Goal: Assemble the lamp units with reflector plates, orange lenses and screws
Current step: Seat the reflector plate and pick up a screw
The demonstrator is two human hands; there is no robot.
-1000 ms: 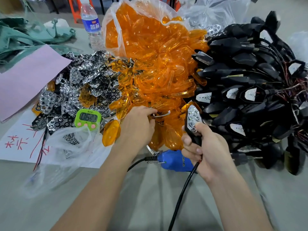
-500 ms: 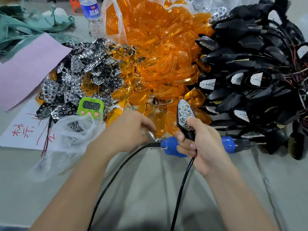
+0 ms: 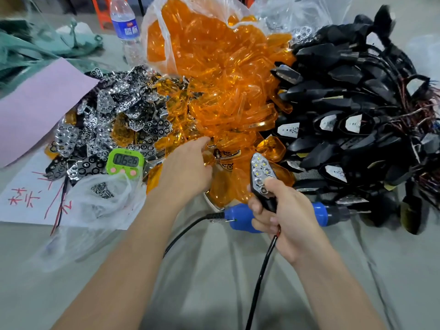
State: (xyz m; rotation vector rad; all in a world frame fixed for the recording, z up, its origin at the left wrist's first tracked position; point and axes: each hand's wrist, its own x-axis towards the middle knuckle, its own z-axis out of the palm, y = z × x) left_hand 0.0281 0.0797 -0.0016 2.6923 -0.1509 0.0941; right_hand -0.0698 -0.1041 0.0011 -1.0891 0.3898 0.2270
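My right hand (image 3: 281,213) grips a black lamp unit (image 3: 260,177) with a shiny reflector plate seated in it, its black cable hanging down. My left hand (image 3: 188,172) reaches into the near edge of the heap of orange lenses (image 3: 221,96), fingertips among the lenses; what they hold is hidden. Loose silver reflector plates (image 3: 123,115) lie in a pile to the left. Black lamp housings (image 3: 352,120) with wires are stacked on the right.
A blue electric screwdriver (image 3: 240,219) with a black cord lies on the grey cloth behind my right hand. A green timer (image 3: 125,161) sits by the plates. A clear plastic bag (image 3: 95,203), white paper with red marks, pink sheet and water bottle (image 3: 126,27) are at left.
My left hand has moved forward from near the screwdriver back into the orange lenses. My right hand with the lamp unit has stayed about where it was.
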